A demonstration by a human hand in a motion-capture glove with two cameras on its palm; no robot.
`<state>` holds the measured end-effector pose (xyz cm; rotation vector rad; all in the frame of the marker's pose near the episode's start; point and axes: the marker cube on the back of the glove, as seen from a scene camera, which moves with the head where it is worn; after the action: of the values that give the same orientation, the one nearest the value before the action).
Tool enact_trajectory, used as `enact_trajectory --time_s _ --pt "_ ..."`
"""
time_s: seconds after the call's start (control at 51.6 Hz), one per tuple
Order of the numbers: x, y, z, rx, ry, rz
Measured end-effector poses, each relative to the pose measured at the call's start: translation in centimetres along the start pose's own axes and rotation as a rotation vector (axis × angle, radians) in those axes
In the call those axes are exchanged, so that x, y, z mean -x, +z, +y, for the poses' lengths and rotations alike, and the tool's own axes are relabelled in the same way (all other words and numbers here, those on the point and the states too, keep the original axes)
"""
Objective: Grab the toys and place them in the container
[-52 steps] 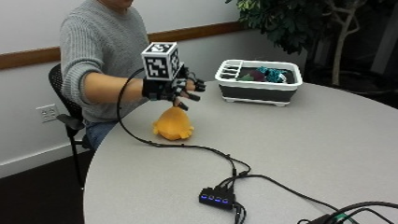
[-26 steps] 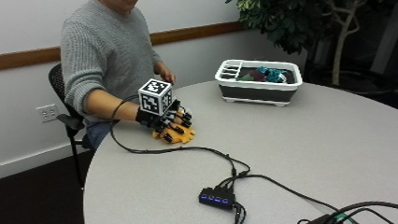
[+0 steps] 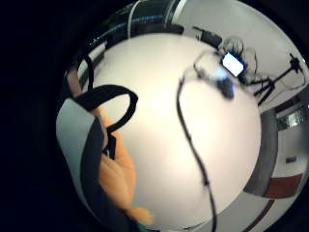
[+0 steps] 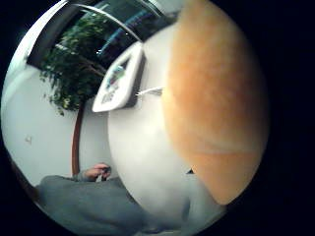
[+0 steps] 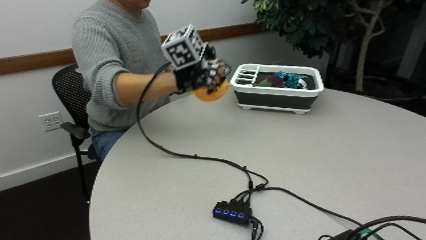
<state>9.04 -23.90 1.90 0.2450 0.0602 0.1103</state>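
Note:
My gloved right hand [image 5: 203, 75] is raised above the table's far left part and grips an orange plush toy [image 5: 213, 92], which peeks out below the fingers. The toy hangs just left of the white and black container [image 5: 279, 95], short of its rim. The thumb side palm view is largely filled by the orange toy [image 4: 216, 108], with the container [image 4: 120, 81] on the table beyond it. In the little finger side palm view the orange toy [image 3: 118, 176] lies against the palm and straps. Teal and dark toys [image 5: 289, 79] lie in the container.
A black cable [image 5: 200, 157] runs from the glove across the round grey table [image 5: 319, 165] to a small hub with blue lights [image 5: 231, 212] near the front edge. More cables lie at the front right. A potted plant [image 5: 319, 25] stands behind the container.
The hand came down onto the orange toy on the table, closed round it, and has now lifted it up and toward the container.

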Motion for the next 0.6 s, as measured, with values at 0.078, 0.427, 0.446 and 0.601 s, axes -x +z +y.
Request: enact_trajectory --time_s 0.078,0.427,0.446,0.601 --pt "3.0 -4.3 -5.3 -0.035 -0.09 -0.098" --pt "23.5 6.3 -23.0 0.157 -0.173 0.006" --pt "24.1 7.0 -23.5 0.164 -0.186 0.017" --pt "24.8 10.5 -24.8 0.199 -0.186 0.032"
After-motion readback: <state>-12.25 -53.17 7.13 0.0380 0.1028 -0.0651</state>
